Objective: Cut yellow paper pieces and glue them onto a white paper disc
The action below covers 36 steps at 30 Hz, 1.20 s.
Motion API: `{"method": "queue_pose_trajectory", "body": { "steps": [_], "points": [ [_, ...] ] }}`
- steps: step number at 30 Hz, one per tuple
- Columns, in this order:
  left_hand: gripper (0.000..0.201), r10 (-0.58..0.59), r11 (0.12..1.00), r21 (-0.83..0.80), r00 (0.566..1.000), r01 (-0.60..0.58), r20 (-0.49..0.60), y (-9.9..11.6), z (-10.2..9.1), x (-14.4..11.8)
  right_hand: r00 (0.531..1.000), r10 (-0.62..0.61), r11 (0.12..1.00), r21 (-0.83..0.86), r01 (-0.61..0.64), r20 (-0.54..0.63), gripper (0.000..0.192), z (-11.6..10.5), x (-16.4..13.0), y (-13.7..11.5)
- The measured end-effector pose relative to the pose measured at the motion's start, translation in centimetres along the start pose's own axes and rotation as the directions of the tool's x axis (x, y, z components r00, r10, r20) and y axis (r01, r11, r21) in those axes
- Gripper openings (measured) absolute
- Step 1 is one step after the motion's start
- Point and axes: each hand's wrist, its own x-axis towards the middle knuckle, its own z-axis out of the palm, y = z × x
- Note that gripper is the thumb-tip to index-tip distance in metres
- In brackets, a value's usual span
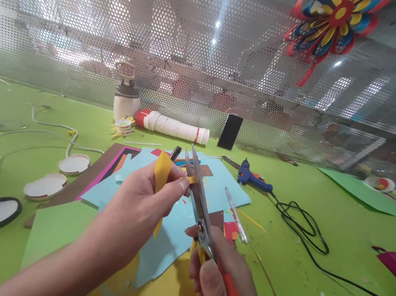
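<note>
Head view. Left hand pinches a small yellow paper piece between thumb and fingertips, held up above the desk, over the light blue paper sheet. Right hand is clenched around the orange handles of the scissors; blades slightly parted, tips pointing up and away, meeting the yellow piece at its right edge.

Handling, as judged: the yellow piece is thin craft paper, very light, limp, bends under its own weight; creases and tears easily. Best held close to the cut line, pinched flat, fingers clear of the blades. Scissors are rigid metal, sharp; grip by the handles only.

Around: more coloured sheets beneath the blue one, a blue glue gun with black cord to the right, white paper discs to the left, a stack of paper cups lying on its side near the mesh wall.
</note>
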Motion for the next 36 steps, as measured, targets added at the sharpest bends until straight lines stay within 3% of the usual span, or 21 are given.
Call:
{"method": "queue_pose_trajectory", "body": {
  "steps": [14, 20, 25, 30, 36],
  "points": [
    [0.021, 0.012, 1.0, -0.025, 1.0, -0.012, 0.01, -0.2, 0.0, 0.1, 0.999, 0.032, 0.999, -0.022, -0.033, -0.04, 0.067, 0.2, 0.0, 0.3],
    [0.024, -0.059, 0.997, -0.039, 0.998, 0.06, 0.029, 0.2, 0.4, 0.1, 0.996, 0.071, 0.997, -0.006, -0.071, -0.051, 0.07, 0.0, 0.4, 0.3],
    [0.027, -0.05, 0.999, 0.0, 0.995, 0.05, 0.089, -0.1, 0.2, 0.3, 0.997, 0.077, 0.996, 0.053, -0.076, -0.013, 0.055, -0.8, 0.9, -0.2],
    [0.023, -0.072, 0.995, -0.053, 0.984, 0.081, 0.163, -0.5, 0.1, 0.6, 0.993, 0.048, 0.995, 0.097, -0.037, -0.112, 0.033, -2.1, 1.3, -0.5],
    [0.025, -0.107, 0.994, 0.006, 0.962, 0.109, 0.251, -0.5, 0.3, 0.4, 0.973, -0.088, 0.972, 0.197, 0.131, -0.215, 0.026, -3.1, 2.0, 0.2]
  ]
}}
